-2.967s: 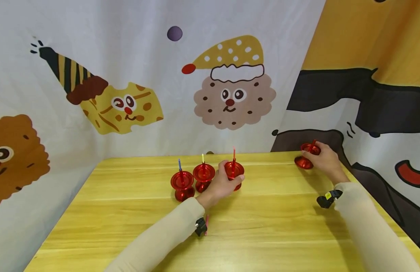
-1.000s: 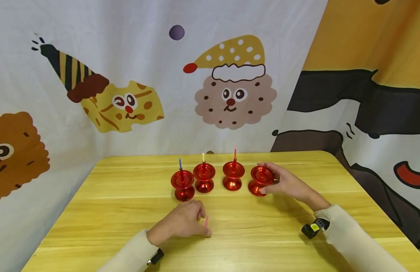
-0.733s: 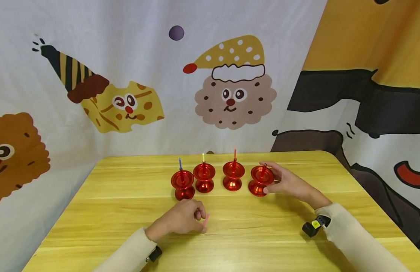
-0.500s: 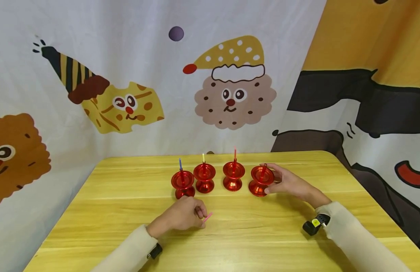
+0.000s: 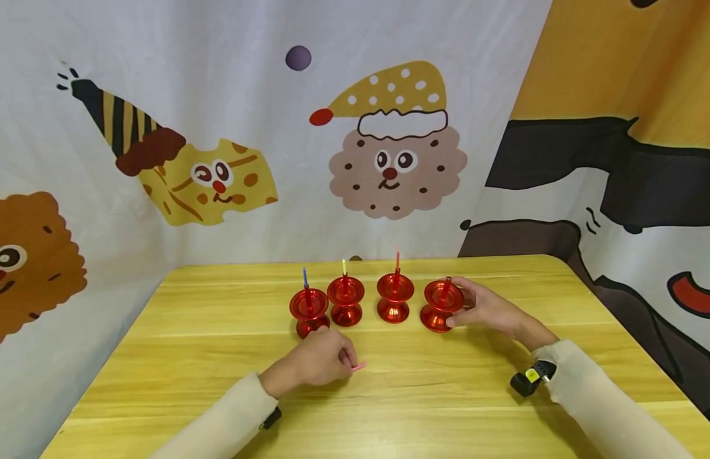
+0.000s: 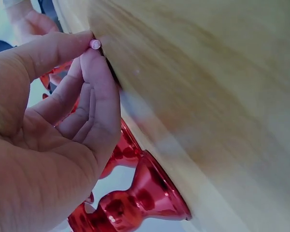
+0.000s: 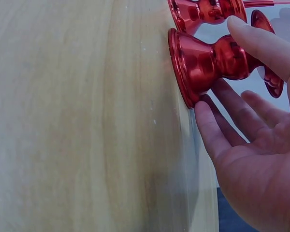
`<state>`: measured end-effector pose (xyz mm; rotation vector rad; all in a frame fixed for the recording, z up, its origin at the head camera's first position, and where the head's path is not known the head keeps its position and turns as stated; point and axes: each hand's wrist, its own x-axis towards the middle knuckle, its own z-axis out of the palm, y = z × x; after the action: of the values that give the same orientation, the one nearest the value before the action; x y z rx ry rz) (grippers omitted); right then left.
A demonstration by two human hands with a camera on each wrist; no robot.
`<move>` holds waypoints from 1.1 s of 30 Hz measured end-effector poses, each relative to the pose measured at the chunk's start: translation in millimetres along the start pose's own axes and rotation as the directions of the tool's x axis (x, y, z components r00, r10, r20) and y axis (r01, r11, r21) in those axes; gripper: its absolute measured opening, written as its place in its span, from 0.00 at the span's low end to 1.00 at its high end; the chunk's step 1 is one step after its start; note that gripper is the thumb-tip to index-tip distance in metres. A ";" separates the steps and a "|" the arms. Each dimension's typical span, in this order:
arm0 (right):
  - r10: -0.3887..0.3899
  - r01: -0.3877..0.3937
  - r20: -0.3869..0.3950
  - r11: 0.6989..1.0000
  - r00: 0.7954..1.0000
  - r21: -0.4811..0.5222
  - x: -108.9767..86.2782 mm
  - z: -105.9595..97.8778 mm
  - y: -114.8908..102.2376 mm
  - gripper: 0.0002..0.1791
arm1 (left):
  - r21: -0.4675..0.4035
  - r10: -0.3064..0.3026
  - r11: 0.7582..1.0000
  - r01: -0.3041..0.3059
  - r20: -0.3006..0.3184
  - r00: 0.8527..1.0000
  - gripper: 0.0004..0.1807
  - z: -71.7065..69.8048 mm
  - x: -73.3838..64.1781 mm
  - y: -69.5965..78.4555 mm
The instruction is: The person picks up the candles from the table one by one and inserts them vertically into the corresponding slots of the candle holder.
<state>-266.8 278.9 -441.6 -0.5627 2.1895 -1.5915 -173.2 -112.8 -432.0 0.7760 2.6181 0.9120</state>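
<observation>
My left hand (image 5: pixel 314 360) pinches a thin pink candle (image 5: pixel 359 367) between thumb and forefinger, low over the table; in the left wrist view the candle's end (image 6: pixel 95 44) pokes out at the fingertips. My right hand (image 5: pixel 492 312) curves round the right side of a shiny red candle holder (image 5: pixel 437 318), which stands upright with no candle in its socket. The right wrist view has the thumb on one side of this holder's body (image 7: pixel 195 63) and the fingers on the other, close to its base.
To the left stand three matching holders: one with a blue candle (image 5: pixel 305 278), one with a yellow candle (image 5: pixel 344 268), one with a red-pink candle (image 5: pixel 397 260). The wooden table (image 5: pixel 423 408) backs onto a printed cartoon curtain (image 5: pixel 245 236).
My right hand brought its holder from the table's far right into the row. My left hand left the red-pink candle's holder and picked up the pink candle, which has turned from upright-looking to nearly sideways.
</observation>
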 end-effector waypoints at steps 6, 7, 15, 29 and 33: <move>-0.003 0.003 0.004 1.000 1.000 0.000 -1.8 0.6 -2.0 0.51 | 0.025 0.006 1.000 -0.006 0.008 1.000 0.08 0.6 1.7 3.6; -0.005 0.005 0.005 1.000 1.000 0.000 -1.8 0.5 -2.0 0.51 | 0.021 0.010 1.000 -0.010 0.007 1.000 0.08 0.4 2.2 3.6; -0.008 0.008 0.006 1.000 1.000 -0.020 -0.5 0.0 0.3 0.50 | -0.055 0.089 0.994 -0.090 -0.017 0.996 0.05 0.1 9.6 -1.2; -0.011 0.011 0.002 0.998 1.000 -0.057 1.8 -0.4 2.9 0.47 | -0.246 0.067 0.967 -0.072 -0.028 0.997 0.07 -4.4 28.8 7.6; -0.019 0.019 0.007 0.996 1.000 -0.083 2.3 -0.4 1.7 0.46 | -0.295 0.091 0.949 -0.112 -0.083 0.992 0.06 -5.2 37.4 17.7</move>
<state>-269.1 278.5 -443.2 -0.6134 2.2611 -1.5119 -199.0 -82.6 -419.2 0.8157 2.4293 1.3485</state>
